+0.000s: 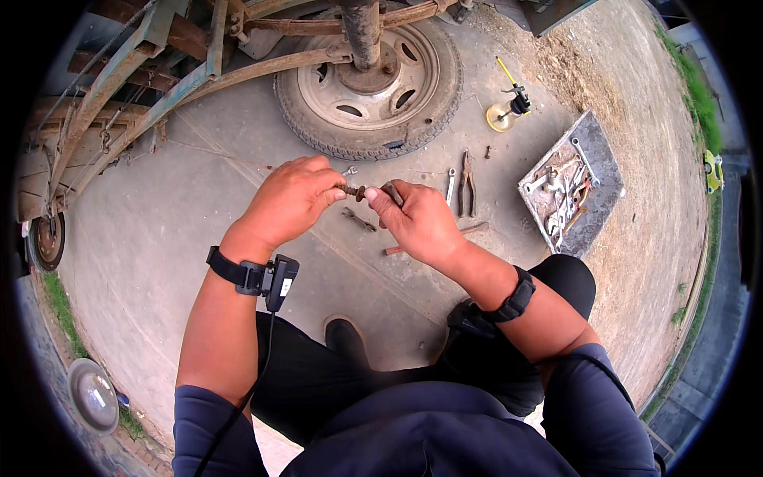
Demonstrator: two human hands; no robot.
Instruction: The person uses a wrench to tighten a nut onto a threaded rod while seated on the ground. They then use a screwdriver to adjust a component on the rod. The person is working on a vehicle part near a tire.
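Above the concrete, a rusty threaded bolt [350, 190] spans the gap between my two hands. My left hand [288, 199] pinches one end between thumb and fingers. At the other end, my right hand [421, 222] has its thumb against a rusty nut or washer [360, 193] on the bolt. A short brown cylindrical piece [392, 193] also sits in the curled fingers of my right hand; its kind is unclear. A small spanner end [350, 170] shows on the ground beyond my left hand.
Ahead stands a wheel [358, 123] under a rusty frame [262, 79]. Pliers [466, 187], a spanner [451, 187], a reddish bar [437, 238] and a dark metal piece [359, 220] lie on the ground. Right are an oil can [501, 118] and a tool tray [608, 179].
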